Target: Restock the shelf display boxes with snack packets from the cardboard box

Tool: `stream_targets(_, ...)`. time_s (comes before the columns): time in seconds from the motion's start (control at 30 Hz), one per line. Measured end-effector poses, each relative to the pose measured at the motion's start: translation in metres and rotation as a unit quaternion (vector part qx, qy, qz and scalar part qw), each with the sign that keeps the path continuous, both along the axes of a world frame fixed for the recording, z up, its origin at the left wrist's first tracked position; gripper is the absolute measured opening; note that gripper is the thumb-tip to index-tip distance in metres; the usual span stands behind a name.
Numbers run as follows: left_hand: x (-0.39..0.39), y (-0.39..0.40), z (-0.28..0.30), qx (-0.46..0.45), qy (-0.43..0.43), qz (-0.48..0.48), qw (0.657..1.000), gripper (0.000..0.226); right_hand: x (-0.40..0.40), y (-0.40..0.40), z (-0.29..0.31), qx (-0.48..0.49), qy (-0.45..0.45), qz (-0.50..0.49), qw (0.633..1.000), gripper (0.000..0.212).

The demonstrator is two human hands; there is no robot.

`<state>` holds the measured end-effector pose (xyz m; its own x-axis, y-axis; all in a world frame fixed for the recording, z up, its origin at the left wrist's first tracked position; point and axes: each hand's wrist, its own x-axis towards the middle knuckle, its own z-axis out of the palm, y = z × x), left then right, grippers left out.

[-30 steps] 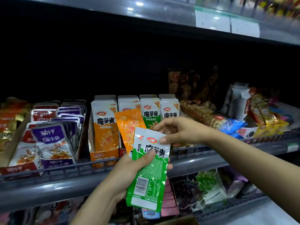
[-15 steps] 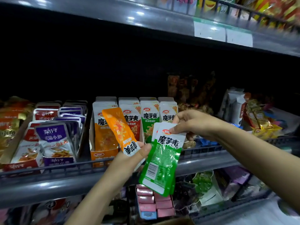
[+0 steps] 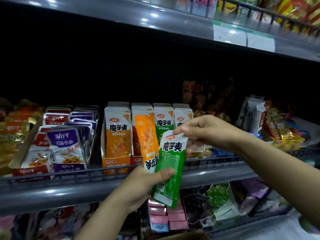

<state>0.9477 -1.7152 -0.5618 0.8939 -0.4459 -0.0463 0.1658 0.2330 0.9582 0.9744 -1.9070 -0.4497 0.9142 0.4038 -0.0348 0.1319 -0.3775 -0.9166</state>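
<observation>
Snack packets in green [image 3: 170,170] and orange [image 3: 147,144] stood fanned upward in the left hand [image 3: 147,182], whose grip pinched both near their lower halves, thumb pressed across the green one. The right hand [image 3: 206,132] pinched the white top edge of the green packet between thumb and forefinger, its other fingers curled behind. The orange packet sat upside down, just beside and partly behind the green one. Both were held in front of the shelf [image 3: 69,191] rail, before a row of display boxes [image 3: 116,161] filled with upright packets of the same brand in orange, red, green and another colour hidden by the hand. Purple and red fish snack packs [image 3: 67,144] stood to the left. A cardboard box [image 3: 187,236] edge showed at the bottom.
</observation>
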Motion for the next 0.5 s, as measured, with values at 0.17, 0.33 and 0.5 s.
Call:
stream_targets(0.17,-0.001,0.004,0.004,-0.052,0.013,-0.002,0.999,0.043,0.009,-0.014,-0.005,0.001,-0.021,0.057,0.998,0.028)
stream_targets(0.33,-0.002,-0.001,0.003,-0.089,0.031,-0.027,0.995,0.082,0.012,-0.012,-0.008,-0.063,-0.108,0.029,0.992,0.021)
stream_targets(0.5,-0.002,-0.006,0.002,-0.096,0.091,-0.064,0.989,0.111,0.014,-0.004,-0.002,-0.109,-0.147,0.018,0.983,0.013)
